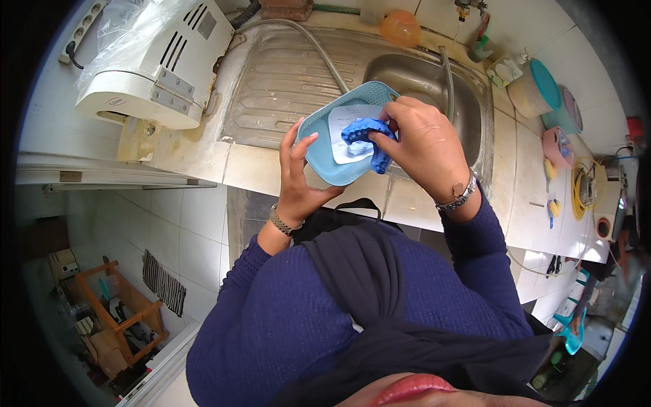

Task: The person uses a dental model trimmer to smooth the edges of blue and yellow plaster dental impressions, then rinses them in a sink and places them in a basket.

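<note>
My left hand (296, 178) grips a light-blue plastic basket (317, 150) by its left side, fingers along the rim and thumb under the near edge. Inside the basket lies a white paper slip (341, 140) with handwriting. Above the paper, my right hand (431, 141) pinches a blue dental impression (368, 129), a curved arch with a row of tooth-shaped hollows. Part of the arch is hidden behind my right fingers. Something pale blue lies just under the impression; I cannot make out what it is.
Behind the basket is a steel sink (407, 70) with a ridged drainboard (285, 74) and a grey hose (325, 54). A white machine (152, 68) stands at the left. Tubs (532, 91) and a pink container (556, 146) line the right-hand counter. An orange bowl (400, 28) sits behind the sink.
</note>
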Demonstrator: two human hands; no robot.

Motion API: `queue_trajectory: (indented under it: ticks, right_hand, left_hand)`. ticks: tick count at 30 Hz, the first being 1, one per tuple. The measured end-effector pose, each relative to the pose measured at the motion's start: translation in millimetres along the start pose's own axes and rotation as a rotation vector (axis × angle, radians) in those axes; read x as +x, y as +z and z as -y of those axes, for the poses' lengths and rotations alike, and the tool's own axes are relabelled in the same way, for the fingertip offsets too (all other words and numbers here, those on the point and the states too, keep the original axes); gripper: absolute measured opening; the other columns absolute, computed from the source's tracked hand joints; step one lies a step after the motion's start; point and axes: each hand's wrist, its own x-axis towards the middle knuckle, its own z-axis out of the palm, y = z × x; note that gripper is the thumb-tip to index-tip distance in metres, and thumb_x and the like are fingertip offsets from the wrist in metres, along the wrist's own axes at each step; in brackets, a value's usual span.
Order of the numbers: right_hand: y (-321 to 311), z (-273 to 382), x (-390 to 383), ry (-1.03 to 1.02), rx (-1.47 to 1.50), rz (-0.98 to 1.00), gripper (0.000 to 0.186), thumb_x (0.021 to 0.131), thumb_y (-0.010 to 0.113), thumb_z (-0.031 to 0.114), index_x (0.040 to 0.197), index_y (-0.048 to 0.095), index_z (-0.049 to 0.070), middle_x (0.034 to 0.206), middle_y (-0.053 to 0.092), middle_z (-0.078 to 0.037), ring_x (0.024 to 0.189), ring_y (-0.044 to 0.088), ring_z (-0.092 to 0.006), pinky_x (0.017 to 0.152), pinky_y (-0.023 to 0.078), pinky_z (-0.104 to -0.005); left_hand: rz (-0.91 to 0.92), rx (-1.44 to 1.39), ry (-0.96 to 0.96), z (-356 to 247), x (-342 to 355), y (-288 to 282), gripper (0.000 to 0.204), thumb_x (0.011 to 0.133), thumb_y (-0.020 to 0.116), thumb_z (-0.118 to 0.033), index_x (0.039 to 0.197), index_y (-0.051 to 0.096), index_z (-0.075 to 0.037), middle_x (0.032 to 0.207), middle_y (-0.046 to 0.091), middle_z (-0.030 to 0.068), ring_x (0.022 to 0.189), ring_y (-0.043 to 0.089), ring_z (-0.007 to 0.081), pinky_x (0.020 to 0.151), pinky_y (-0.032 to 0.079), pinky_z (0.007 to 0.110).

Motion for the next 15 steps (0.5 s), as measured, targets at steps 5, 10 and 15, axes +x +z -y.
queue_trajectory:
  ticks: [5,10,15]
  right_hand:
    - [60.8,47.6,33.2,-0.072,-0.043,0.014,0.017,0.078,0.067,0.015,0.085,0.063,-0.001,0.083,0.065,-0.018,0.079,0.067,-0.0344,0.068,0.055,-0.0418]
    - [114.0,88.4,54.3,-0.04,-0.021,0.079,0.01,0.077,0.063,0.008,0.081,0.064,-0.001,0.078,0.066,-0.021,0.071,0.068,-0.0357,0.062,0.055,-0.0424]
    - [154.5,115.5,68.3,-0.02,-0.02,0.086,0.009,0.076,0.063,0.008,0.08,0.065,-0.001,0.079,0.067,-0.019,0.074,0.068,-0.0346,0.062,0.056,-0.0414]
  left_hand:
    - [0.01,0.145,0.02,14.2,-10.2,-38.6,0.099,0.054,0.091,-0.02,0.139,0.038,-0.016,0.144,0.032,0.0212,0.135,0.034,0.0402,0.108,0.037,0.049]
    - [-0.02,0.125,-0.016,35.2,-21.5,-71.5,0.1,0.054,0.091,-0.021,0.139,0.039,-0.015,0.144,0.033,0.0212,0.135,0.034,0.0402,0.109,0.036,0.049]
    - [-0.028,0.114,-0.026,57.9,-29.9,-104.5,0.1,0.053,0.092,-0.023,0.138,0.04,-0.015,0.143,0.034,0.0213,0.134,0.036,0.04,0.109,0.036,0.049]
